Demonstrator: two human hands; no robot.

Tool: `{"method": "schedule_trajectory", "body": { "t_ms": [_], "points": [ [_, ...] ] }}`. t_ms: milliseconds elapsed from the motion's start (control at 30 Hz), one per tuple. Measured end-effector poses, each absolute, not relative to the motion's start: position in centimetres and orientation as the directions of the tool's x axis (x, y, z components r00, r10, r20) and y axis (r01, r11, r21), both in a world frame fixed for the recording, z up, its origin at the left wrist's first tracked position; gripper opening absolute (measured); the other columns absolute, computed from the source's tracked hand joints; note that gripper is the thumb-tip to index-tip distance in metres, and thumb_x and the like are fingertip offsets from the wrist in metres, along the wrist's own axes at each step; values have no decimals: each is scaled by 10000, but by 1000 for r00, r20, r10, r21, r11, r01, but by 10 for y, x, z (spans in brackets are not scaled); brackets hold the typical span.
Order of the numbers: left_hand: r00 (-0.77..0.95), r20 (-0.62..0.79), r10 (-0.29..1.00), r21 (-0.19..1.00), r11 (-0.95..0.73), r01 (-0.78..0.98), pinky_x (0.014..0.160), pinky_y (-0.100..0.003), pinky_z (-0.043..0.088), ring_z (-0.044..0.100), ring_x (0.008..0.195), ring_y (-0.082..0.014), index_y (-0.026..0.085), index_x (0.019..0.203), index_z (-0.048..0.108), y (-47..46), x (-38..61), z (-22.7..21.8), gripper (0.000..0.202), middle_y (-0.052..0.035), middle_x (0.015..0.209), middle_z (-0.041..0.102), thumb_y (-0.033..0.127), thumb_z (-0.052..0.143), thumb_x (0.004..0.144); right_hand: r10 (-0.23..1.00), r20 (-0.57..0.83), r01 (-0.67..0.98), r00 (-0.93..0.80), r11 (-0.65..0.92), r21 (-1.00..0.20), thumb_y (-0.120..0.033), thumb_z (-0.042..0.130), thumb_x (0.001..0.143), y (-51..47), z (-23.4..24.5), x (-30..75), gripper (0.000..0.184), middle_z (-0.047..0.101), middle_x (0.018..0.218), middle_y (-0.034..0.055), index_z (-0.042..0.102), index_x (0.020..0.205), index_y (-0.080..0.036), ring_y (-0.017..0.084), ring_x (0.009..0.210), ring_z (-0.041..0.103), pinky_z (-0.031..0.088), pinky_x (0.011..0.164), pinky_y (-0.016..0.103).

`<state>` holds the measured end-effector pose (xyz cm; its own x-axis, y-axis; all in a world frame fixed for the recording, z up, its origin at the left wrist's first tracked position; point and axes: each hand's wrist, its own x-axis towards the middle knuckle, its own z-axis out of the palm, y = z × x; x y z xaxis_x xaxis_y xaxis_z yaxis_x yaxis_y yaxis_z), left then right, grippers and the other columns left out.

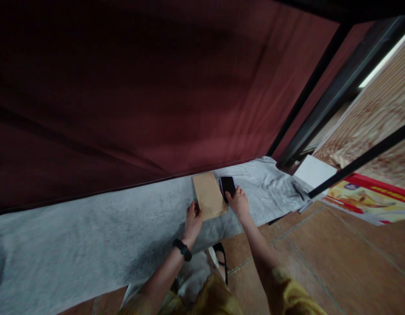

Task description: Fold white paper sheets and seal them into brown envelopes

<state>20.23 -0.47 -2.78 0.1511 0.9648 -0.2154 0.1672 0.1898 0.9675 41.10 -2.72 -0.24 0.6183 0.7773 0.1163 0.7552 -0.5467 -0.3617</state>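
A brown paper envelope or flat bag (209, 194) lies on a grey cloth-covered bench. My left hand (193, 221), with a dark band on the wrist, is at the envelope's lower left edge. Its fingers are loosely curled, with a dark gap between thumb and fingers, and the thumb side meets the paper. Just right of the envelope is a smartphone (227, 185) with a dark screen and a pale purplish edge. My right hand (239, 203) grips the phone's lower right part, thumb over the screen and fingers along the side.
Behind the grey cloth (91, 232) hangs a dark red curtain (189, 109). Black metal bars (307, 92) rise at the right. Beyond them are a white box (315, 170) and a red-and-yellow printed carton (363, 197) on the tiled floor (307, 258).
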Motion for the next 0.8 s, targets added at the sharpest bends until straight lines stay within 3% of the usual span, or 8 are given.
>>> {"method": "schedule_trajectory", "body": {
  "t_ms": [100,200,300,367,500,633,733,800],
  "points": [
    [146,-20,989,914,-41,404,1078,-428,453,546,1281,-267,193,1448,454,-20,180,-30,564,-151,1396,544,212,542,892,784,37,751,619,-578,-319,-561,577,904,-7,0,412,798,637,1219,282,417,1459,-11,372,1106,644,496,919,443],
    [348,260,900,653,-430,624,1170,-481,358,419,1419,-285,200,1518,396,-32,142,-31,569,-146,1525,460,229,466,954,758,10,711,653,-608,-353,-613,618,840,7,-1,407,902,617,1214,319,409,1463,5,408,1091,648,506,897,502],
    [607,290,740,330,-672,662,1213,-514,263,385,1452,-292,262,1498,449,-35,103,-33,525,-94,1551,467,229,461,973,708,-13,629,706,-635,-450,-583,662,800,14,0,402,925,594,1210,354,423,1453,27,443,1110,634,496,899,548],
    [671,253,697,224,-717,660,1221,-495,247,371,1465,-278,274,1467,491,-35,84,-36,486,-69,1554,473,245,455,983,688,-24,594,725,-642,-484,-563,685,780,16,2,400,935,571,1237,371,420,1455,29,457,1136,620,476,926,566],
    [630,194,752,273,-658,701,1209,-470,269,403,1444,-271,224,1439,520,-39,68,-40,455,-103,1549,473,300,436,999,674,-77,527,735,-638,-561,-588,726,717,10,14,413,897,586,1244,345,506,1364,-7,443,1152,614,456,962,564],
    [581,135,802,466,-569,678,1216,-469,256,412,1437,-274,207,1373,576,-46,69,-38,420,-121,1494,528,276,458,977,713,-188,420,676,-582,-696,-540,750,681,-9,33,438,608,708,909,169,645,1083,-97,315,925,692,546,787,408],
    [580,116,807,516,-548,659,1228,-457,222,374,1463,-276,188,1379,564,-49,71,-36,429,-131,1506,509,261,458,970,764,-232,317,602,-495,-809,-545,656,752,-33,47,445,405,688,793,69,646,924,-179,216,773,685,557,670,315],
    [594,124,795,514,-564,647,1231,-453,210,364,1468,-279,159,1379,558,-49,71,-35,432,-155,1505,500,246,446,971,855,-249,2,455,-281,-960,-490,732,693,-52,53,436,346,679,819,40,633,859,-203,186,753,670,563,655,291]
  ]
}}
